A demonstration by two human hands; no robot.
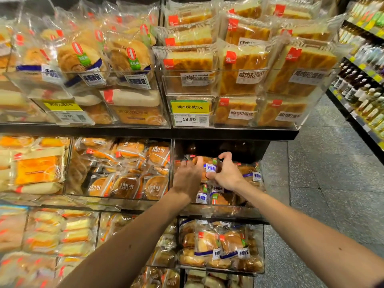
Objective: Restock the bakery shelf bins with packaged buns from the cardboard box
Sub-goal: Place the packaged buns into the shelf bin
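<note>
- The price tag (pixel 190 119), yellow above and white below and reading 19.90, hangs on the front of an upper clear bin and serves as the landmark.
- Directly below the price tag, one shelf down, is a clear shelf bin (pixel 228 212) partly filled with wrapped buns carrying blue-and-white labels.
- The packaged bun (pixel 210 168) sits below the price tag and a little to its right, at the top of that bin's pile, between both hands.
- The right hand (pixel 227 174) grips the packaged bun: its fingers (pixel 225 155) curl over the top edge and the thumb presses the front.
- The left hand (pixel 188 177) shows its back to the camera, below the price tag. Its thumb lies along the pack's left edge, touching it. Its fingers are hidden behind the hand, so I cannot tell whether they grip.
- Below and left of the price tag, a neighbouring bin holds round cakes (pixel 128 179) in clear wrappers.
- Right of the price tag stand upright packs of sliced cake (pixel 243 65).
- Far below the price tag, a lower bin (pixel 220 246) holds more labelled buns.
- Well to the right of the price tag, across a speckled grey floor (pixel 324 163), runs a shelf of bottles (pixel 363 84).
</note>
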